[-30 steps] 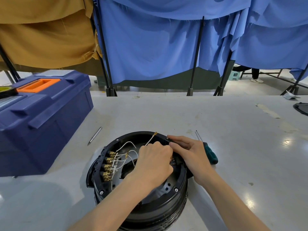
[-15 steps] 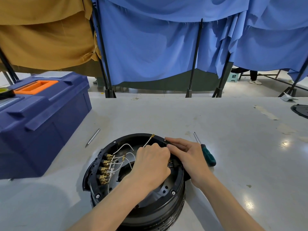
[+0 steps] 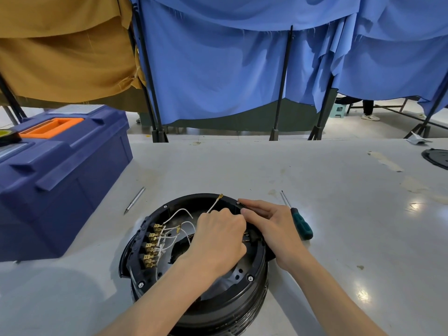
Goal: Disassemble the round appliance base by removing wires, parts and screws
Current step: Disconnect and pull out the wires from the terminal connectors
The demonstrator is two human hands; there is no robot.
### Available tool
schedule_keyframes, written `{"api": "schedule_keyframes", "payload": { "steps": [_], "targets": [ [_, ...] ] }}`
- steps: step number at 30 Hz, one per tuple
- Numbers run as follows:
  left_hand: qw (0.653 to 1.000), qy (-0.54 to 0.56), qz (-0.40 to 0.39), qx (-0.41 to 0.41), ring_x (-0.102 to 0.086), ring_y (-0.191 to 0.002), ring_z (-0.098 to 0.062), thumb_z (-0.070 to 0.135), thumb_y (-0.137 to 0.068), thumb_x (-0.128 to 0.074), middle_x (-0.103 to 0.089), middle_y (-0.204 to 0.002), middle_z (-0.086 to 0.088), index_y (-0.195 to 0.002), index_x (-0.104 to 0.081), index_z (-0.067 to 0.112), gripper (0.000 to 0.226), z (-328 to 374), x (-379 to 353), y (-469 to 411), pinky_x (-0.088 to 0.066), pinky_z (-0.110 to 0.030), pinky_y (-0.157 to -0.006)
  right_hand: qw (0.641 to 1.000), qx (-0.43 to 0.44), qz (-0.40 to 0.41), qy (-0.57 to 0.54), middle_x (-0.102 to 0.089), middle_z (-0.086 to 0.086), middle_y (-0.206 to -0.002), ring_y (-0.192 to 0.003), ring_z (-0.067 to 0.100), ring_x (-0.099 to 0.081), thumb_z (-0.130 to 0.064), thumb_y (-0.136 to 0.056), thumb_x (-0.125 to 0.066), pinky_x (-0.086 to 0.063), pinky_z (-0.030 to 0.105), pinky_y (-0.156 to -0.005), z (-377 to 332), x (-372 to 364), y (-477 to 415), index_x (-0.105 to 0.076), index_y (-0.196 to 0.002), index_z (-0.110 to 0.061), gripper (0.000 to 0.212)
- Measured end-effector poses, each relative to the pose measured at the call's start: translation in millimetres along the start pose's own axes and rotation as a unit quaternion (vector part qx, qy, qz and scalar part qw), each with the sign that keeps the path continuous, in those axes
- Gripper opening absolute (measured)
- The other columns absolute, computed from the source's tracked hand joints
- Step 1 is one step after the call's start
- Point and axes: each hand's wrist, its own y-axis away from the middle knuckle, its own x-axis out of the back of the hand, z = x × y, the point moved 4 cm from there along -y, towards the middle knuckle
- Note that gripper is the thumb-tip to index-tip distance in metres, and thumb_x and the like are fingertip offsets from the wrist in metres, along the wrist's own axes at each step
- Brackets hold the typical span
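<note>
Your left hand [image 3: 218, 241] is down inside the open top of the round appliance base [image 3: 218, 309], fingers curled under so that its back hides the fingertips. One white wire [image 3: 213, 206] with a brass end rises from just beyond the knuckles, but you cannot tell whether you are gripping it. Your right hand [image 3: 269, 226] lies beside it, nearly touching, with fingers stretched fairly straight along the far right rim and holding nothing; the index tip sits just by a rim screw [image 3: 238, 202]. Together, your hands and left forearm cover the middle and right side of the base's interior. On its left side a row of brass terminals [image 3: 151, 246] stands exposed, with loose white wires [image 3: 180, 227] looping from it towards your left hand. The base stands on the worktop [image 3: 339, 209] close to you. A green-handled screwdriver [image 3: 301, 226] lies just right of your right hand, which partly overlaps its handle. A thin metal rod [image 3: 134, 200] lies to the left, between the base and a blue toolbox [image 3: 60, 185] with an orange handle [image 3: 52, 127]. A black round part [image 3: 436, 157] sits at the far right edge. Blue curtains [image 3: 218, 57] and a mustard cloth [image 3: 60, 44] hang behind the worktop.
</note>
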Motion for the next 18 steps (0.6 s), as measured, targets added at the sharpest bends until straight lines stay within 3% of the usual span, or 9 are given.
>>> {"api": "schedule_keyframes", "payload": {
  "steps": [5,7,9,13,15,18],
  "targets": [
    [1.0,0.005,-0.001,0.008,-0.057,-0.09,-0.026,0.017,-0.088,-0.049,-0.05,-0.087,-0.001,-0.103,-0.063,0.018,0.02,-2.6,0.6,-4.2,-0.029,-0.031,-0.067,1.0,0.001,0.003,-0.001,-0.077,-0.001,-0.095,-0.092,0.014,-0.072,-0.006,-0.087,-0.067,-0.058,0.026,-0.081,-1.2,-0.5,-1.5,-0.075,-0.105,-0.016,0.023],
    [1.0,-0.003,-0.005,0.007,-0.053,-0.082,-0.024,0.016,-0.087,-0.049,-0.046,-0.083,0.0,-0.101,-0.062,0.018,0.019,-2.5,0.7,-1.7,-0.028,-0.031,-0.065,1.0,0.004,0.003,-0.002,-0.077,-0.001,-0.095,-0.092,0.014,-0.072,-0.005,-0.087,-0.067,-0.058,0.026,-0.08,-1.5,-1.2,-0.5,-0.075,-0.106,-0.015,0.023],
    [1.0,-0.004,-0.007,0.006,-0.049,-0.079,-0.023,0.015,-0.086,-0.049,-0.053,-0.086,-0.001,-0.098,-0.06,0.019,0.017,0.1,-0.2,1.4,-0.027,-0.031,-0.064,1.0,0.004,0.003,-0.008,-0.077,0.0,-0.094,-0.091,0.014,-0.073,-0.004,-0.087,-0.067,-0.058,0.024,-0.076,-0.9,-1.9,0.3,-0.075,-0.105,-0.015,0.023],
    [0.999,-0.009,-0.013,0.031,-0.06,-0.096,-0.026,0.02,-0.087,-0.051,-0.063,-0.102,-0.005,-0.102,-0.063,0.02,0.019,-15.5,3.8,-0.5,-0.031,-0.031,-0.068,1.0,0.001,0.01,0.001,-0.077,-0.002,-0.095,-0.092,0.012,-0.072,-0.007,-0.086,-0.068,-0.058,0.025,-0.079,1.1,-1.2,-1.5,-0.076,-0.104,-0.018,0.022],
    [0.998,0.001,-0.004,0.07,-0.061,-0.099,-0.026,0.02,-0.086,-0.051,-0.065,-0.101,-0.003,-0.101,-0.065,0.021,0.02,-38.7,4.6,3.9,-0.038,-0.031,-0.071,1.0,-0.004,0.011,0.004,-0.077,-0.004,-0.094,-0.091,0.012,-0.072,-0.01,-0.086,-0.069,-0.058,0.026,-0.079,2.2,-1.4,-1.7,-0.076,-0.103,-0.02,0.021],
    [0.998,0.046,0.005,0.034,-0.063,-0.094,-0.021,0.021,-0.085,-0.052,-0.07,-0.095,0.002,-0.096,-0.068,0.025,0.019,-34.6,0.9,16.1,-0.038,-0.03,-0.069,1.0,0.001,0.013,0.01,-0.077,-0.003,-0.094,-0.092,0.013,-0.072,-0.01,-0.086,-0.069,-0.058,0.031,-0.083,0.9,-1.6,-2.2,-0.076,-0.102,-0.02,0.02]
  ]
}}
